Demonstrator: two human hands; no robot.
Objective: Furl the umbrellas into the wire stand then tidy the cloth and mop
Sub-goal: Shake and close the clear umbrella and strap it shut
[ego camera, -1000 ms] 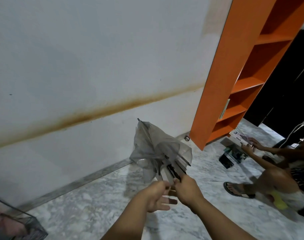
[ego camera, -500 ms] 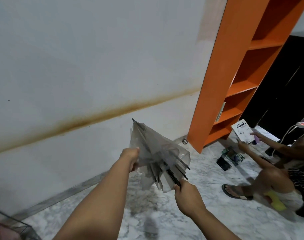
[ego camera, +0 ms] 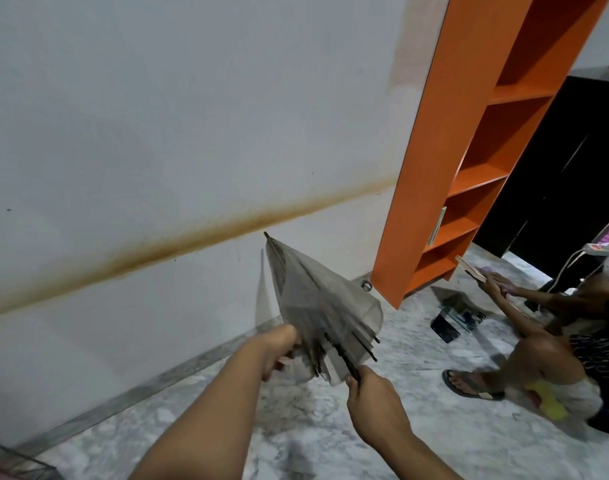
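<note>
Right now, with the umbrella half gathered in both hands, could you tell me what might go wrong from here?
The left hand grips the clear umbrella only along one edge, so loose folds may spring open while the right hand holds the shaft.

The bare rib tips stick out toward the seated person, so a swing that way could poke them.

The wire stand sits far off at the lower left corner, so carrying a loosely furled umbrella there may snag it on the wires.

Bare marble floor lies open below both hands, while the white wall closes off ahead, the orange shelf and a seated person block the right.
</note>
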